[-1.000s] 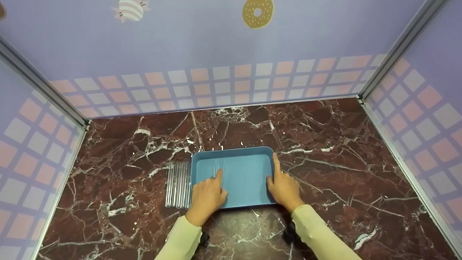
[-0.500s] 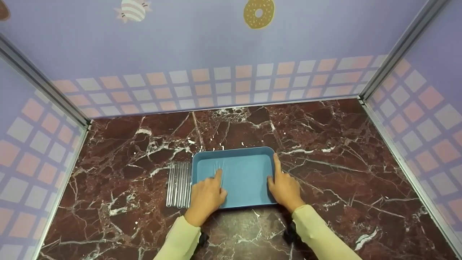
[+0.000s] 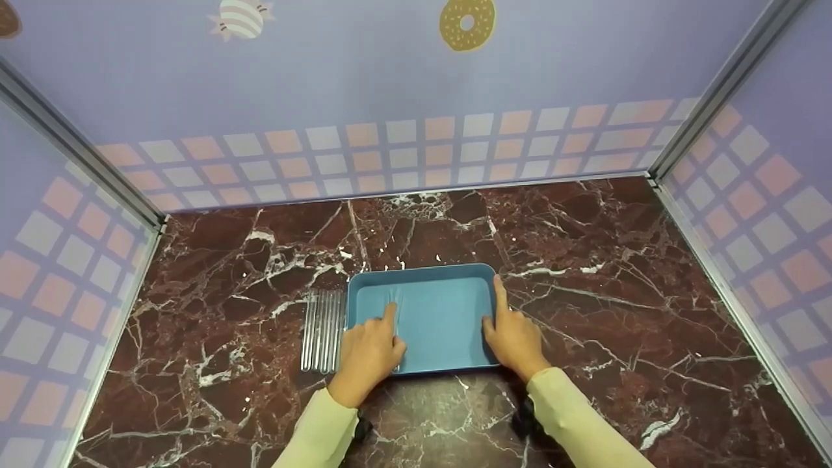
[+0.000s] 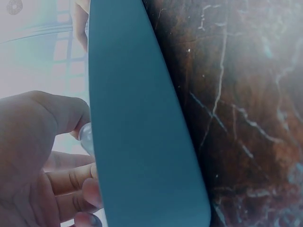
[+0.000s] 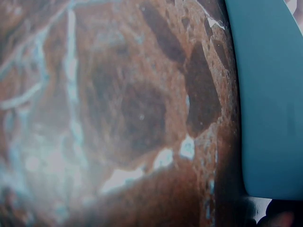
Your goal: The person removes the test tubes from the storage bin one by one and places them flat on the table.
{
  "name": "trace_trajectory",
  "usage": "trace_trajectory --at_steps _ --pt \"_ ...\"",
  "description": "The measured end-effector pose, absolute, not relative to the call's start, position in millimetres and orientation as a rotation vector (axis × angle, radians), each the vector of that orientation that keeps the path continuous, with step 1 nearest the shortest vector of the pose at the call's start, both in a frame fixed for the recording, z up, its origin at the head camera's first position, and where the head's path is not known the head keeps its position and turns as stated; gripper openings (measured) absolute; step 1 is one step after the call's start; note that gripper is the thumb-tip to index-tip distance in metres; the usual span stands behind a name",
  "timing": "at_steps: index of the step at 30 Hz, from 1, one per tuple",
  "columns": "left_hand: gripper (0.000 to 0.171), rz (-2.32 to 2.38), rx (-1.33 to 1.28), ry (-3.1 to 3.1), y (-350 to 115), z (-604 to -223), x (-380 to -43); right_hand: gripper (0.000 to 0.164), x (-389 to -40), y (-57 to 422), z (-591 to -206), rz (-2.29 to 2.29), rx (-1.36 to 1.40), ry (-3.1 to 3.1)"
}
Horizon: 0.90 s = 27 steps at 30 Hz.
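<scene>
A blue rectangular tray (image 3: 448, 325) lies on the dark red marbled surface. Over its left part, my left hand (image 3: 369, 351) extends the index finger along clear tubes (image 3: 398, 311) inside the tray. The left wrist view shows the thumb and curled fingers around the rounded end of a clear tube (image 4: 86, 138); the tray wall hides the rest. My right hand (image 3: 515, 338) grips the tray's right wall, thumb inside and index finger along the outer edge. In the right wrist view the tray's outer wall (image 5: 272, 118) fills the right side.
Several clear round-ended tubes (image 3: 323, 331) lie side by side on the marbled surface (image 3: 227, 312), just left of the tray. Purple checkered panels (image 3: 390, 78) stand at the back and both sides, with metal strips in the corners.
My left hand has shifted slightly left inside the tray with the clear tubes. The right hand stays on the tray's right wall, and the view has drifted a little.
</scene>
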<state>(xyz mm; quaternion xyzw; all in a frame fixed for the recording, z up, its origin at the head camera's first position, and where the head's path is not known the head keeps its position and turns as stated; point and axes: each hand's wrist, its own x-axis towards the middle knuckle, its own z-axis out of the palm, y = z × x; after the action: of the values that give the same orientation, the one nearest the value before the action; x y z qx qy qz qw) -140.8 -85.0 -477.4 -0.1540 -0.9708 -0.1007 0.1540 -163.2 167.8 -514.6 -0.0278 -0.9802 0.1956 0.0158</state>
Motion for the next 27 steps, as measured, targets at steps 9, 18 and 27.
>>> trace_trajectory --at_steps 9,18,27 --pt "0.047 -0.286 -0.433 -2.771 -88 -473 -140 0.077 -163 168 -514 0.608 -0.07 -3.05" --pt "0.046 -0.256 -0.434 -2.739 -91 -469 -137 0.076 -163 169 -515 0.619 -0.073 -3.048" --pt "0.049 -0.258 -0.412 -2.767 -93 -465 -136 0.075 -162 168 -516 0.618 -0.068 -3.024"
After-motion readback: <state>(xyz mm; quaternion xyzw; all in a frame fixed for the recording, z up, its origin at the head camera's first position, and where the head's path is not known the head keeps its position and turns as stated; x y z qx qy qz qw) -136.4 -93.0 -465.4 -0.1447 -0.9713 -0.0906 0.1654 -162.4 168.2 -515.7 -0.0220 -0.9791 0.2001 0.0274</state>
